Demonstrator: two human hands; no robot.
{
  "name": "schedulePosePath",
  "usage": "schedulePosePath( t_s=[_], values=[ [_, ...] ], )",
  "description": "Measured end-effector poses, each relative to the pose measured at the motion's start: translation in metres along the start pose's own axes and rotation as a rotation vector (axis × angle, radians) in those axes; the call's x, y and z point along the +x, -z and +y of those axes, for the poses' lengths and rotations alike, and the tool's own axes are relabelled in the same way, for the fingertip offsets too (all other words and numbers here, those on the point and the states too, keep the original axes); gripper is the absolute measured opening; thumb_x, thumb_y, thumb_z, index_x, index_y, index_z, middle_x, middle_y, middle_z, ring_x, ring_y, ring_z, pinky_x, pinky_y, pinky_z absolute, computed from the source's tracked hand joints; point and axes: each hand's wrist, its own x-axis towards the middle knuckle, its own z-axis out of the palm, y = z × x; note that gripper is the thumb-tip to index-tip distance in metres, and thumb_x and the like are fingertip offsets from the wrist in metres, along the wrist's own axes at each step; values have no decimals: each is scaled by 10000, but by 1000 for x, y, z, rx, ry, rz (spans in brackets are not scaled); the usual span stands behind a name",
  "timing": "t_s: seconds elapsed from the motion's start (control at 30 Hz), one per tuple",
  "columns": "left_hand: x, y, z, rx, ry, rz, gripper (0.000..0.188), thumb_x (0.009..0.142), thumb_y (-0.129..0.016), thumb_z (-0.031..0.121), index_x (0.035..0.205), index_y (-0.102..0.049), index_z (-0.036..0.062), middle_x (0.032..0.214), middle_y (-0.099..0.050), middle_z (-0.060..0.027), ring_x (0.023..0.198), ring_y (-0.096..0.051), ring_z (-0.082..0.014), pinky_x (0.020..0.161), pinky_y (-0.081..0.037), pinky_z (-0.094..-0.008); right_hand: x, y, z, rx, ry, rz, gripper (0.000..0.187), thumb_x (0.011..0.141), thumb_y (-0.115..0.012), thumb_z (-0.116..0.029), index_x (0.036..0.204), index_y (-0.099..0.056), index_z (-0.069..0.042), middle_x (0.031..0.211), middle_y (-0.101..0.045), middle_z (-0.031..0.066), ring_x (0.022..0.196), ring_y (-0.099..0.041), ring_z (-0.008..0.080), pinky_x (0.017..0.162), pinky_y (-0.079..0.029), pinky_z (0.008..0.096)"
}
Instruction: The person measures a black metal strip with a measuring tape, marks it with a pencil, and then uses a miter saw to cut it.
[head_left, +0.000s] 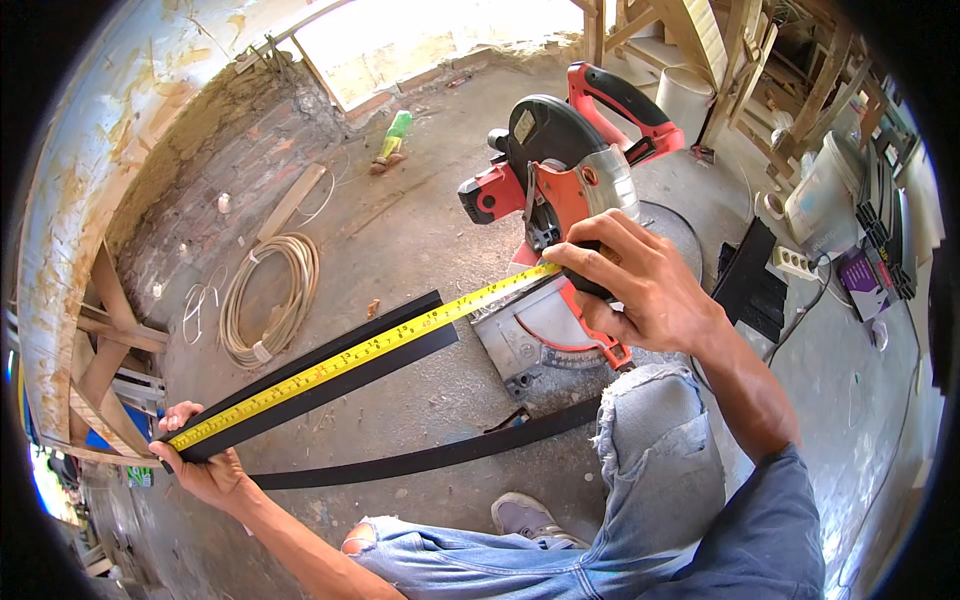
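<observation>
A yellow tape measure (372, 346) is drawn out along a black angled profile (425, 348), which tilts up toward the right. My left hand (212, 476) closes around the profile's left end, with its thumb at the end of the tape blade. Fingers of my right hand (645, 288) are wrapped round the dark tape case, mostly hidden, and the blade runs past the profile's right end to it. Right behind that hand stands a red and black miter saw (565, 150) on its grey metal base (500, 335). Another long black strip (430, 460) lies in front of the saw.
A coiled beige hose (270, 300) and a wooden plank (290, 203) lie on the floor at left, with a green-topped bottle (392, 138) beyond. To the right are a power strip (794, 263), black pieces (750, 280), a cable and a white bucket (828, 195).
</observation>
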Motion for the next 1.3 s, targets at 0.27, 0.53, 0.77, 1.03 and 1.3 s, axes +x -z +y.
schedulePosePath(
  t_s=[0.27, 0.53, 0.77, 1.03, 1.3],
  values=[
    [-3, 10, 10, 18, -9, 6, 275, 975, -658, 223, 1089, -521, 14, 1039, -477, -92, 1068, -484, -231, 973, -530, -464, 3, 3, -5, -52, 3, 20, 384, 750, -650, -106, 1129, -657, -45, 1023, -585, 108, 949, -625, 270, 810, -573, 407],
    [-5, 7, 9, 44, 6, -17, 277, 974, -657, 220, 1091, -525, 7, 1049, -477, -95, 1076, -486, -231, 966, -560, -500, 1, 0, -7, -59, 7, 31, 376, 748, -659, -111, 1118, -660, -43, 1017, -586, 106, 945, -625, 261, 812, -573, 404],
    [0, 8, 15, 41, 29, -7, 391, 914, -731, 275, 1094, -543, -17, 1052, -481, -97, 1064, -497, -232, 987, -557, -488, 2, -6, -7, -7, 9, 17, 460, 744, -681, -41, 1200, -622, -49, 1074, -569, 123, 958, -630, 297, 779, -551, 405],
    [12, -21, -13, 451, -91, 74, 797, 647, -852, 564, 1051, -482, -14, 997, -440, -79, 952, -468, -215, 926, -420, -364, -48, -72, 6, 513, -158, -226, 493, 814, -644, -84, 1293, -526, -64, 1081, -527, 180, 996, -589, 390, 854, -492, 463],
    [17, -10, -18, 616, -10, 166, 664, 903, -653, 544, 1170, -465, -34, 993, -441, -83, 965, -455, -222, 974, -424, -355, -225, -191, -1, 723, -256, -660, 345, 904, -641, -200, 1213, -557, -74, 1077, -546, 141, 994, -595, 332, 878, -474, 427]
  ],
)
